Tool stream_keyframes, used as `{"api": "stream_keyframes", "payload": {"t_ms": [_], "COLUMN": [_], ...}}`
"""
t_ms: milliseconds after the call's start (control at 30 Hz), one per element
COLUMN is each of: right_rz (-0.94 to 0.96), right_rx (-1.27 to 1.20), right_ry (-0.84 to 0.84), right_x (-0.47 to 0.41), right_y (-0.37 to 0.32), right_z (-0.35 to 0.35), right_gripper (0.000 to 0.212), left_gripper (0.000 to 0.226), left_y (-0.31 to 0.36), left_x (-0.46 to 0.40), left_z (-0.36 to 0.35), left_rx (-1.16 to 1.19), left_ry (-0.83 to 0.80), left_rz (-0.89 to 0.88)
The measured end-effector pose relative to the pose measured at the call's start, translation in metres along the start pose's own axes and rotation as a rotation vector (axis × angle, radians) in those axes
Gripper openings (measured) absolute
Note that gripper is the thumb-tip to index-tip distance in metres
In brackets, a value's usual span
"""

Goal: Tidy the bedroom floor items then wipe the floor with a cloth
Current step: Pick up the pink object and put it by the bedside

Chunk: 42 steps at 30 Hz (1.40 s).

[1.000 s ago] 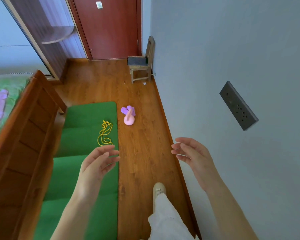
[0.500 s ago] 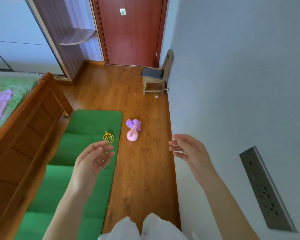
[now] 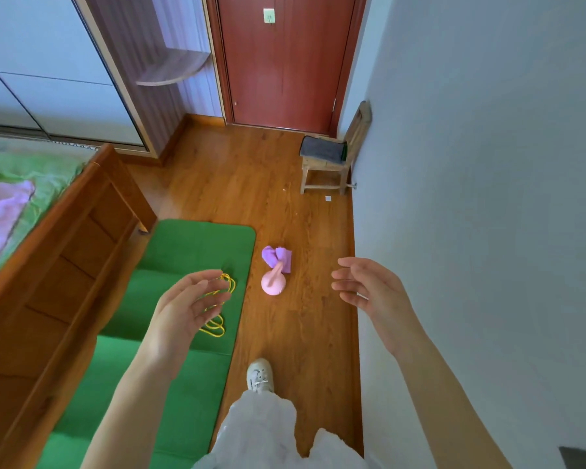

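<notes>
Ahead, both hands hang apart with fingers loosely spread and holding nothing, the left hand (image 3: 186,306) over the yellow cord (image 3: 219,309) on the green mat (image 3: 183,252), the right hand (image 3: 372,292) at three o'clock of the pink toy (image 3: 273,282) and purple cloth (image 3: 277,257) on the floor (image 3: 305,319).
</notes>
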State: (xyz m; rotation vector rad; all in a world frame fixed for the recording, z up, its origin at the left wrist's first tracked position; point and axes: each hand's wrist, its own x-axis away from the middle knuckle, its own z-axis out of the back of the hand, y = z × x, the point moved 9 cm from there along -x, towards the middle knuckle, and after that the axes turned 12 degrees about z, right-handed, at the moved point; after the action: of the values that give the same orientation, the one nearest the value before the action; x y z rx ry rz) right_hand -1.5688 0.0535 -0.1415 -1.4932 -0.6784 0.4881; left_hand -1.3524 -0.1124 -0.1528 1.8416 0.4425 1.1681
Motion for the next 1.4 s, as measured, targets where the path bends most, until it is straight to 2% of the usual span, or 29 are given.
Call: {"api": "stream_keyframes", "payload": {"t_ms": [200,333,500,667,900,1067,1267,1400], "right_rz": [0.007,0.03,0.034,-0.002,-0.037,-0.062,-0.149,-0.189], "right_rx": [0.0,-0.011,-0.011,-0.03,-0.011,0.059,0.055,0.048], "right_ry": [0.012,0.003,-0.011,0.007,-0.072,-0.076,-0.168,-0.203], "right_x": [-0.092,-0.147,-0.198,-0.249,-0.34,-0.413,-0.483,-0.52], "right_y": [-0.011,-0.018,-0.02,-0.014,-0.009,-0.003,0.016,0.036], "right_z": [-0.031,-0.054,-0.071,-0.072,-0.078,-0.079,-0.083,-0.086], "right_gripper": [0.017,0.019,0.019,0.019,0.019,0.019,0.017,0.016], "left_gripper": [0.027,0.017,0.028,0.027,0.027,0.026,0.025,0.013], "left_y": [0.057,0.091,0.118,0.134,0.153,0.164,0.173,0.176], "left_x": [-0.079,-0.127,-0.179,-0.227,-0.294,-0.343,-0.398,-0.425], "left_z": [-0.005,-0.003,0.003,0.003,-0.018,-0.039,-0.047,-0.052], "left_rx": [-0.061,-0.072,-0.091,-0.104,-0.079,0.044,0.127,0.098], "left_ry": [-0.005,-0.017,0.025,0.083,0.126,0.119,0.183,0.191], "left_rz": [-0.037,-0.055,-0.049,-0.014,0.012,0.077,0.089,0.067]}}
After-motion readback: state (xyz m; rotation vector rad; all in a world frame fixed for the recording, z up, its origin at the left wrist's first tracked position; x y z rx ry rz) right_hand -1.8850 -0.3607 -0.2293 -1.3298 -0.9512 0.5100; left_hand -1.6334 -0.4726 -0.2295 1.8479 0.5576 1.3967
